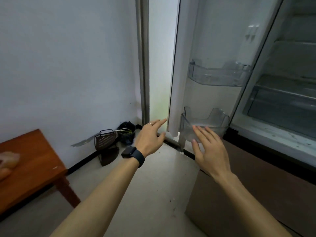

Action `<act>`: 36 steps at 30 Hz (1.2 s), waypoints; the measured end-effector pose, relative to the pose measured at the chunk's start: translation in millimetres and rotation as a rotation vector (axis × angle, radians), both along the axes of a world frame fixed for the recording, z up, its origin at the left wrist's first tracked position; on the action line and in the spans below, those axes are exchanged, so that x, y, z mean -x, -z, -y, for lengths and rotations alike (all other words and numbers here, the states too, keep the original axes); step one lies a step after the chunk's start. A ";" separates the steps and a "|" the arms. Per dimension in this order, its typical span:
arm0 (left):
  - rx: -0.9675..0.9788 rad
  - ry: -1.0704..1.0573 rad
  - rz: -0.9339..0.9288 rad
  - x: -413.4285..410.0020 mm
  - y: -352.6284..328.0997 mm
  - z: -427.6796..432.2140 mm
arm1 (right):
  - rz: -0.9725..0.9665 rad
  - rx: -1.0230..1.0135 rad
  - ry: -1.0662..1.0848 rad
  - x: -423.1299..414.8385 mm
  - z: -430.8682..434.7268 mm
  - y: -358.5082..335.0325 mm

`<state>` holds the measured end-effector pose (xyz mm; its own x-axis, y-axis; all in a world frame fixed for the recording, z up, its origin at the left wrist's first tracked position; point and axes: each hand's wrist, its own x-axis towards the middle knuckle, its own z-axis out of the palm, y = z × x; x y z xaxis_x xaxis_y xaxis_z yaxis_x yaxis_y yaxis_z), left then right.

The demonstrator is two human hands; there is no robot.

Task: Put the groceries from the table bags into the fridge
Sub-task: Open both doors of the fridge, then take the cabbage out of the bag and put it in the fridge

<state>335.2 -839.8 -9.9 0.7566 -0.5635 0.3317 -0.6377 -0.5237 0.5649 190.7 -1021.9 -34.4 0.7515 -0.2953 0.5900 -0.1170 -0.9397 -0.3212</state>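
Note:
The fridge stands open on the right, its shelves bare. Its open door swings toward the wall and carries an upper clear bin and a lower clear bin, both holding nothing. My left hand, with a dark watch on the wrist and a ring, is spread near the door's lower edge, fingers apart, holding nothing. My right hand is flat and open just in front of the lower bin. No groceries or bags are in sight.
A brown wooden table fills the lower left; a blurred pale shape lies at its left edge. A dark slotted basket and a black bag sit on the floor by the wall. A brown box stands below the fridge.

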 end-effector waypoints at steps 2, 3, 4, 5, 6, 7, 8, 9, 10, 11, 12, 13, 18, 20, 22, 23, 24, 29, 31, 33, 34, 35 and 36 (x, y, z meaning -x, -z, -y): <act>-0.061 -0.037 0.019 18.0 17.1 -31.4 | 0.024 -0.067 -0.063 5.8 -22.0 0.7; -0.083 -0.065 0.019 28.6 26.2 -48.3 | 0.019 -0.092 -0.098 8.2 -34.5 3.9; -0.104 -0.098 0.011 39.9 36.4 -66.1 | 0.005 -0.118 -0.136 10.6 -48.2 8.5; -0.121 -0.138 -0.004 52.3 46.0 -85.0 | -0.015 -0.147 -0.179 12.0 -63.0 14.3; -0.131 -0.179 -0.025 64.2 55.3 -105.0 | -0.043 -0.175 -0.224 12.2 -78.8 20.6; -0.137 -0.221 -0.053 75.5 63.8 -125.6 | -0.079 -0.200 -0.269 11.6 -95.2 27.2; -0.141 -0.268 -0.083 86.8 70.1 -147.2 | -0.124 -0.216 -0.311 10.3 -112.5 34.0; -0.151 -0.320 -0.111 97.4 75.7 -169.7 | -0.171 -0.218 -0.351 8.9 -131.1 40.5; -0.163 -0.377 -0.132 108.5 79.5 -192.9 | -0.215 -0.212 -0.389 7.6 -150.5 46.2; -0.172 -0.438 -0.151 119.9 81.8 -216.4 | -0.251 -0.206 -0.429 6.7 -170.9 50.7; -0.175 -0.501 -0.168 131.0 83.3 -240.4 | -0.279 -0.206 -0.474 5.6 -192.4 53.6; -0.171 -0.561 -0.180 141.8 84.5 -264.4 | -0.302 -0.207 -0.523 4.5 -214.6 55.2; -0.129 -0.843 -0.240 192.5 83.6 -384.4 | -0.379 -0.147 -0.750 -1.6 -330.7 51.4; -0.109 -0.929 -0.254 208.4 81.8 -432.8 | -0.378 -0.117 -0.835 -3.4 -378.0 48.2; -0.090 -0.998 -0.253 220.7 80.0 -481.6 | -0.379 -0.108 -0.921 -4.4 -425.4 43.8; -0.077 -1.028 -0.253 225.4 79.0 -505.9 | -0.382 -0.110 -0.959 -5.2 -449.3 41.6; -0.063 -1.057 -0.254 229.9 78.1 -530.2 | -0.386 -0.109 -0.994 -6.2 -473.5 39.6; -0.066 -1.149 -0.231 244.9 72.3 -656.6 | -0.404 -0.090 -1.108 -13.2 -602.9 32.8; -0.069 -1.174 -0.225 248.3 69.3 -701.4 | -0.413 -0.082 -1.139 -15.8 -649.3 30.0; -0.069 -1.195 -0.209 249.8 67.0 -744.4 | -0.420 -0.095 -1.161 -18.6 -693.1 28.6; -0.071 -1.209 -0.202 250.1 66.1 -765.2 | -0.421 -0.104 -1.168 -19.8 -713.7 28.9; -0.075 -1.219 -0.194 249.8 65.8 -785.1 | -0.423 -0.109 -1.172 -21.3 -732.8 30.3; -0.079 -1.224 -0.189 249.3 65.8 -803.2 | -0.428 -0.111 -1.177 -22.9 -750.1 32.5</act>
<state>85.8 -36.7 -75.7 0.8308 0.5339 0.1576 0.3826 -0.7533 0.5349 213.6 -271.8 -66.9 0.7176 0.6503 0.2494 0.6581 -0.5159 -0.5485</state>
